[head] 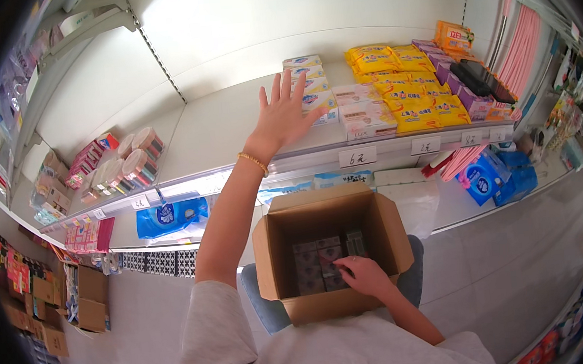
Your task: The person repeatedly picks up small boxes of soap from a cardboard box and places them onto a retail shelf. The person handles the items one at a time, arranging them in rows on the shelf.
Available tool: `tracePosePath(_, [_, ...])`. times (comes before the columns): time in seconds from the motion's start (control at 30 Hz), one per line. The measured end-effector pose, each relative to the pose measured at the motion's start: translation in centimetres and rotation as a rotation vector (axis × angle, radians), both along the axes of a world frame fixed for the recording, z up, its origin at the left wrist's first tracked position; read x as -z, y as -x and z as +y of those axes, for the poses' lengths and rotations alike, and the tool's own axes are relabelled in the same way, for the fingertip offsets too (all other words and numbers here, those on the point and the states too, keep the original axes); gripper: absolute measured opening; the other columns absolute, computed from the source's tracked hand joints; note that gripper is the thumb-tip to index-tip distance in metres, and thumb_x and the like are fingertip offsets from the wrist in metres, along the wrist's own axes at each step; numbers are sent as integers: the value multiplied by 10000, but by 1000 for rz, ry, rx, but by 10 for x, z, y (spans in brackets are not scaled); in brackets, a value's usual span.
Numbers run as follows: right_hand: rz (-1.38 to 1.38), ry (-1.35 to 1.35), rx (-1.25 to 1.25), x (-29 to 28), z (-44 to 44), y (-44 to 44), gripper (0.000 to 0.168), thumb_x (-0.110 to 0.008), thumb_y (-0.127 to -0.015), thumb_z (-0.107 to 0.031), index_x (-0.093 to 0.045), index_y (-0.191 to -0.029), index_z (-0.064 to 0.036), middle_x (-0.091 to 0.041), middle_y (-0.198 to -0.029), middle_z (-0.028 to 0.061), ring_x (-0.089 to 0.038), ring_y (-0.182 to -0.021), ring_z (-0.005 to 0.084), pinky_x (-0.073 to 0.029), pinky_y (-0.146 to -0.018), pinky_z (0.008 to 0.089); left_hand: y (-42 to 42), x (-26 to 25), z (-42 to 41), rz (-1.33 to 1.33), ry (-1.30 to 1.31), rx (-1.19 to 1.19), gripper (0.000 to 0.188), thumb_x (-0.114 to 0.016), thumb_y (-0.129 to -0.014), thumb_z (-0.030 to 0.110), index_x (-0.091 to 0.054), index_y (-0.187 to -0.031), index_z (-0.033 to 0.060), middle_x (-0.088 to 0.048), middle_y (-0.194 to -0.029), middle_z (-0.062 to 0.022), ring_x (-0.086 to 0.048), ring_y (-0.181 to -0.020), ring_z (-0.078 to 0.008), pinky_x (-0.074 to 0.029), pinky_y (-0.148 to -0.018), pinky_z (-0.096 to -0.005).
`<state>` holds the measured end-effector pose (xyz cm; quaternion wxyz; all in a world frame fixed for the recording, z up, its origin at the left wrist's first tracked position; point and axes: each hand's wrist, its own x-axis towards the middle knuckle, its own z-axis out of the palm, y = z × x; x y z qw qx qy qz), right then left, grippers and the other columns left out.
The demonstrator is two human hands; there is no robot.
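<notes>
My left hand (281, 114), with a beaded bracelet on its wrist, reaches over the shelf (229, 120) with its fingers spread and nothing in it. Its fingers overlap a row of white-and-yellow soap boxes (316, 99), and whether it touches them is not clear. Before my body stands an open cardboard box (310, 307), its flaps folded out. My right hand (363, 275) is inside its near right part, fingers bent, close to several small packed boxes (309, 268). Whether the fingertips grip one is hidden. A greenish pack (355, 244) lies at the box's right side.
Pink Lux soap boxes (367, 121), yellow soap packs (411, 96) and purple boxes (472, 104) stand to the right, with a dark phone-like device (488, 79) on top. Clear tubs (139, 166) are at left. Below, a blue tissue pack (172, 216) sits on the lower shelf.
</notes>
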<state>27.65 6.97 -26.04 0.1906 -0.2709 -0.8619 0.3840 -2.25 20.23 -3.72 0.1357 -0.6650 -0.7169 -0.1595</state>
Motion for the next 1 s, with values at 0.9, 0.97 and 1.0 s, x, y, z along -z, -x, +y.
tracePosePath(0.9, [510,876,-90,-16,16,-4,617,-666,-985,-201,-408,-1524,-49,-605,-1321,116,-603,-1140,176,-504,-960,327,-58,105,-203,-262,-403,384,814,-981,-545,415,-641,-1184,43,-700,-1147,-124,-677,-1013,-332,-555,-865,-415])
tracePosePath(0.97, [566,1011,-255,-22,20,4,666,-685,-972,-184,-372,-1542,-40,-551,-1391,127,-583,-1178,180,-495,-975,323,-70,148,-227,-353,-316,295,802,-974,-561,412,-640,-1189,43,-699,-1158,-117,-677,-1024,-334,-554,-870,-417])
tracePosePath(1.0, [531,1015,-233,-26,19,10,652,-732,-940,-212,-444,-1487,-5,-608,-1313,128,-609,-1122,170,-503,-955,308,-74,166,-239,-394,-284,244,802,-972,-567,409,-636,-1196,42,-698,-1161,-117,-677,-1024,-338,-555,-871,-418])
